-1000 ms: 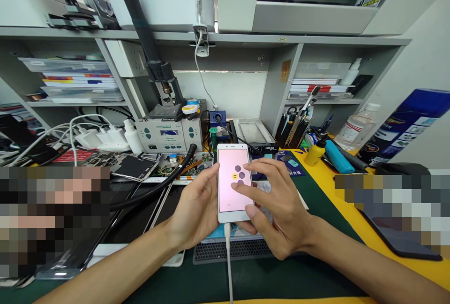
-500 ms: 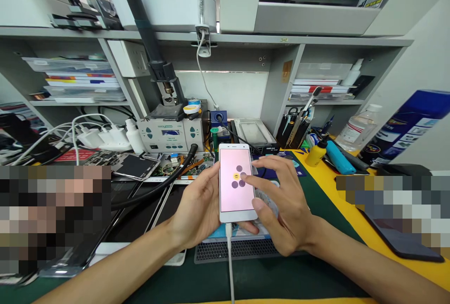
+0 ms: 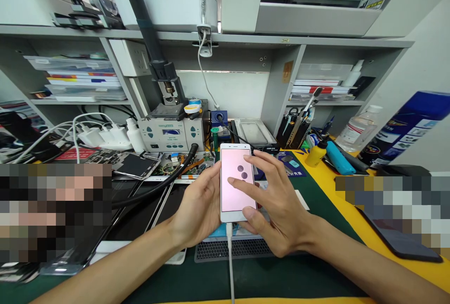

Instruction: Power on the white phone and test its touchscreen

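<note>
At the repair bench, seen from my remote seat through the head camera: the left hand [image 3: 202,201] cradles a slim, white, rectangular smartphone [image 3: 228,201] with a pale pink lit screen, its thumb along the left edge and its other fingers clamped around the back. The smartphone is held up at mid-bench, above a dark, perforated flat pad [image 3: 242,249] and a green work mat [image 3: 190,283]; a thin white cable [image 3: 230,259] meets its lower end.

The right hand [image 3: 283,196] works from the other side with fingers spread apart and nothing gripped, one fingertip over the middle of the screen, another near its upper right, the thumb at the lower right edge (from here I cannot tell which of them press the glass). Two round, dark purple dots [image 3: 240,168] show between the fingertips.

Behind stands a light-grey, box-shaped bench station [image 3: 172,134] with a small display; a thick black hose [image 3: 151,191] runs to the left.

I judge the step in hand to be touch input on the screen. The next move, in my view, calls for a firm left grip, light fingertips and slack in the cable.
</note>
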The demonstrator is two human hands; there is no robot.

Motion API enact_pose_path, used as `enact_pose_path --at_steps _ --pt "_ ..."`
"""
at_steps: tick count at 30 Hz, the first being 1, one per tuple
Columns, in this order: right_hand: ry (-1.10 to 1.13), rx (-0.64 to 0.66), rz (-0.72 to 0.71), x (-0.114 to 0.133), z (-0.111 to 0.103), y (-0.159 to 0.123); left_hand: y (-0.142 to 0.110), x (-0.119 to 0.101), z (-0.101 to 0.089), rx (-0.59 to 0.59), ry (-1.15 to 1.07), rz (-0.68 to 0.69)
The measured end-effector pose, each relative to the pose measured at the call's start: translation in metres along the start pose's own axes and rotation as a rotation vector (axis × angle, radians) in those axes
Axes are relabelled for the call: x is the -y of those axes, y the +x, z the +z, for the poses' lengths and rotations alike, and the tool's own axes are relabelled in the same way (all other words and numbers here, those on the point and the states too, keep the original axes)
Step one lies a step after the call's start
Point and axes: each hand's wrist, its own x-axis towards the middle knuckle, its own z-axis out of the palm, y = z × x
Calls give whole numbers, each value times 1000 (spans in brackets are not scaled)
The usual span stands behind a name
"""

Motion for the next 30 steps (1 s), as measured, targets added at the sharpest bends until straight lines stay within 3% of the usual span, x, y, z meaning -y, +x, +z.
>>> enact_pose_path --at_steps 5,10,20,30 --pt "-12 -108 61 1 -1 -3 1 -1 0 74 16 -30" --pt "-27 -123 96 0 0 -3 2 -2 2 94 32 -27" --pt "-19 -99 56 0 1 -1 1 -1 0 86 28 -27" --pt "-52 30 55 2 1 2 2 0 2 62 27 -32"
